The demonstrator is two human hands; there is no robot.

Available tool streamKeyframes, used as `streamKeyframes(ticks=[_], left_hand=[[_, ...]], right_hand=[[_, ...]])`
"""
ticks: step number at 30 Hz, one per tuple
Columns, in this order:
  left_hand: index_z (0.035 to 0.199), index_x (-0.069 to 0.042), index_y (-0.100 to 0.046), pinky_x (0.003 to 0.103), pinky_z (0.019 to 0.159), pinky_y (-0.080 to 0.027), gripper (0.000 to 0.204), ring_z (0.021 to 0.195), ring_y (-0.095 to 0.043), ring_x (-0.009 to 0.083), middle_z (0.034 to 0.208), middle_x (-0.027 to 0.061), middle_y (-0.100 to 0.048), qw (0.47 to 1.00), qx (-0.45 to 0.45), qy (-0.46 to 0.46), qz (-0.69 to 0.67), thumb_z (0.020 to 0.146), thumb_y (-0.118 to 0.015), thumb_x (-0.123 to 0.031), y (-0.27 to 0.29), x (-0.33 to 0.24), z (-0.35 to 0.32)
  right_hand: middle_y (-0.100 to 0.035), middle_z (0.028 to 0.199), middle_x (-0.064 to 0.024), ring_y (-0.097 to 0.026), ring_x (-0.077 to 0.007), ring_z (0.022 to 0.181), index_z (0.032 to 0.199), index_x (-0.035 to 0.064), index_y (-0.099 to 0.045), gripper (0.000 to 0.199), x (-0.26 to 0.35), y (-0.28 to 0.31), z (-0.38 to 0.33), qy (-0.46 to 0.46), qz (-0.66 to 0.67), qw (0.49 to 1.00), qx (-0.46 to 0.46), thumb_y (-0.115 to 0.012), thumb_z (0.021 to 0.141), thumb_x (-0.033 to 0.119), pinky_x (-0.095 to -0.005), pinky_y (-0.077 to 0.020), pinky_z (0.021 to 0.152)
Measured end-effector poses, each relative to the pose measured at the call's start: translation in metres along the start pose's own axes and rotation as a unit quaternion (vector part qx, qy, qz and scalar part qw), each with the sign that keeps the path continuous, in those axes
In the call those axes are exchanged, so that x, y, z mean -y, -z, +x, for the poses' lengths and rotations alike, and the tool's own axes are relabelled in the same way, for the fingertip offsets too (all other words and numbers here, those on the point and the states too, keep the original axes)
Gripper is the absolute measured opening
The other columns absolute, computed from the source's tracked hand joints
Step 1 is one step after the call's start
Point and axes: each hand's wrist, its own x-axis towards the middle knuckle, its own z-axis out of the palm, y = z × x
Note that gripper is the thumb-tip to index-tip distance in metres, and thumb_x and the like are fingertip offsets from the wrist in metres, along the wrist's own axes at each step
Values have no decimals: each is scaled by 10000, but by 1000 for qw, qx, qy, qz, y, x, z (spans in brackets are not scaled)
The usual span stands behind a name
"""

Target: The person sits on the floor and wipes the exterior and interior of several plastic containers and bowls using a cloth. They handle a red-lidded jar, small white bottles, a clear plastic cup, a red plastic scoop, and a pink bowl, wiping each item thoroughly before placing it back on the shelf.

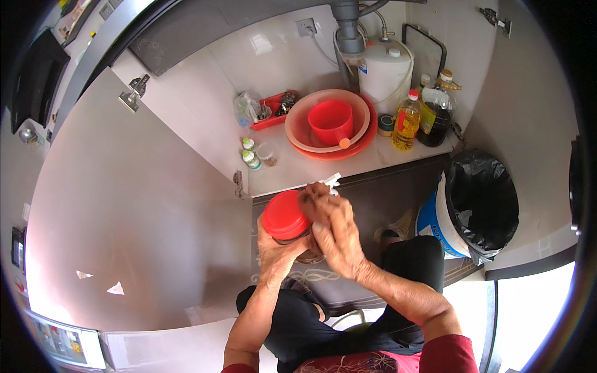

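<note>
At the centre of the frame the person holds a jar with a red lid in front of an open cupboard. The left hand wraps the jar's body from below, fingers clamped around the glass. The right hand lies over the jar's side beside the lid, fingers closed against it, with a scrap of white cloth or paper showing just above the knuckles. This looks like the step of wiping or gripping the jar while the lid is still on. The next move likely calls for a firm hold from the left hand while the right works around the lid.

In the upper middle, on the cupboard shelf, sit a stack of red basins and two oil bottles. A bin with a black liner stands at the right.
</note>
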Motion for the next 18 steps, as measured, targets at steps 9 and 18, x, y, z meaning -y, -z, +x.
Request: streamKeyframes(ticks=[9, 18], left_hand=[[1255, -39, -391, 380, 970, -453, 841, 1121, -540, 215, 1229, 119, -523, 998, 25, -50, 29, 544, -841, -5, 13, -3, -2], [1254, -118, -249, 393, 1016, -406, 988, 1173, -463, 218, 1200, 69, -461, 993, 53, -26, -99, 488, -868, -51, 17, -9, -7]], right_hand=[[-521, 1053, -175, -527, -346, 986, 1125, 32, -486, 254, -15, -1, 11, 15, 36, 999, -29, -520, 876, 68, -377, -435, 854], [-611, 1000, -80, -560, -169, 934, 1056, 14, -555, 213, -32, 13, 37, -268, 399, 873, 80, -544, 887, 144, -291, -427, 867]])
